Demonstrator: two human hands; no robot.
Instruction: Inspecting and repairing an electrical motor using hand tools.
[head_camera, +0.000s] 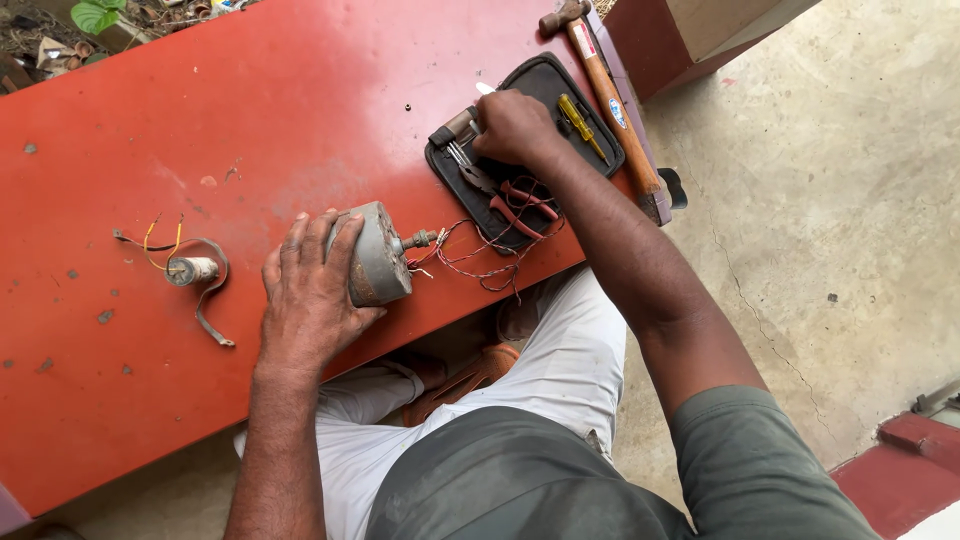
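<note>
It looked like a makeshift outdoor repair spot at a home rather than a proper workshop. A red-painted worktop (150, 400) stood on a cracked concrete floor (850, 200), with dry litter and a green leaf (95, 14) at its far edge. On it lay an open black tool case (540, 80), a wooden-handled hammer (610, 100), a small grey motor (378, 255) and a capacitor (192, 270) trailing wires.

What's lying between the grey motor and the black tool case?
In the head view, thin red tangled wires run from the motor shaft to the tool case.
</note>
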